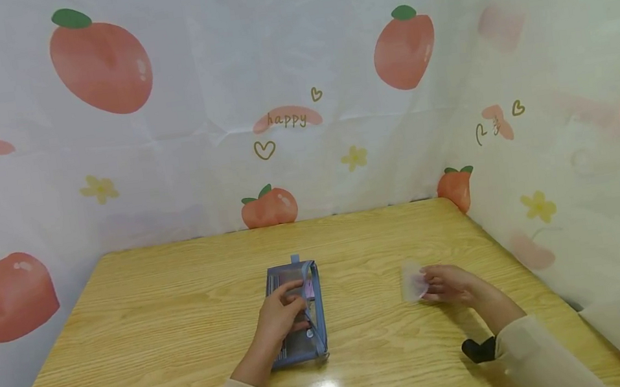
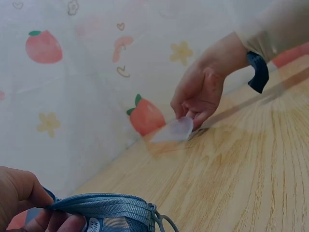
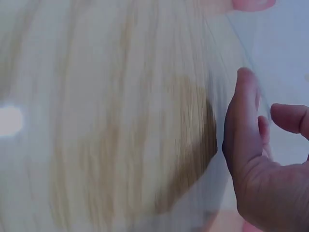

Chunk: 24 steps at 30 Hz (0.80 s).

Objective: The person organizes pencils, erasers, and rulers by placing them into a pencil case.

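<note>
A blue zippered pouch (image 1: 298, 353) with see-through panels lies on the table in front of me, its mouth parted along the right side. My left hand (image 1: 279, 316) pinches the pouch's edge between thumb and fingers, seen close up in the left wrist view. Through the opening shows a small purple item (image 1: 309, 289). Off to the right, my right hand (image 1: 452, 283) holds a thin translucent whitish piece (image 1: 412, 281) with a lavender tint by its fingertips. In the left wrist view this piece (image 2: 176, 130) appears flat, close over the table; blur hides its exact kind.
The wooden table (image 1: 156, 318) reaches back to a white curtain (image 1: 212, 167) printed with peaches. The same curtain runs along the table's right side, beyond my right hand. A zipper pull (image 2: 161, 220) hangs at the pouch's near end. Each wrist wears a black band.
</note>
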Motion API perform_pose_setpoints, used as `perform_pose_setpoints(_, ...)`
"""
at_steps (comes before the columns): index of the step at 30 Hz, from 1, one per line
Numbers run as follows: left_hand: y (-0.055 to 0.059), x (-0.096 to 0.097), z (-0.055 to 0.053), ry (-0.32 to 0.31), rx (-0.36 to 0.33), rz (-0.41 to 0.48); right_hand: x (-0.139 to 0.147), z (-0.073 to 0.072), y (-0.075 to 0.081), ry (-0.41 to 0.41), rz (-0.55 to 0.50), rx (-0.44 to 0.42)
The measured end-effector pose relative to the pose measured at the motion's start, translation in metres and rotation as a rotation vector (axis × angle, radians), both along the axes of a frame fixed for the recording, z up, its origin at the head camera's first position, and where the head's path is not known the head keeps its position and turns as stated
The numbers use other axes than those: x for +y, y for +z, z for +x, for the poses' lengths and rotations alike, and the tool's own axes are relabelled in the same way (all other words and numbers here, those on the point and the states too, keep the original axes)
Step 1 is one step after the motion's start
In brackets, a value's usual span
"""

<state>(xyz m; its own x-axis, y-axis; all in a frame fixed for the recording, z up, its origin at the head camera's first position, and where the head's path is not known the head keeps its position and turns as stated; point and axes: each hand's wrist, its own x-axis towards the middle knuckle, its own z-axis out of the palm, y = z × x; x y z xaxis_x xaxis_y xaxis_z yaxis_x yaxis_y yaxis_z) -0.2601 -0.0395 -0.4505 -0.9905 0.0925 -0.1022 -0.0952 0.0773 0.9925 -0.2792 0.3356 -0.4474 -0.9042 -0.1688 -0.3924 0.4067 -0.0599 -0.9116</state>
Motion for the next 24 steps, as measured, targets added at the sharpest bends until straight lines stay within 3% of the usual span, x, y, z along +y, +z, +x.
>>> perform_pose_setpoints(6, -0.001, 0.0, 0.001, 0.0, -0.004, -0.015, -0.009, 0.003, -0.004, 0.014, -0.132, -0.037)
perform_pose_setpoints(17, 0.0, -0.001, 0.001, -0.003, -0.002, -0.008, -0.033, 0.0, -0.007, 0.094, -0.235, -0.041)
perform_pose_setpoints(24, 0.0, -0.001, 0.001, -0.002, -0.003, -0.008, -0.051, -0.001, -0.01, 0.088, -0.272, -0.064)
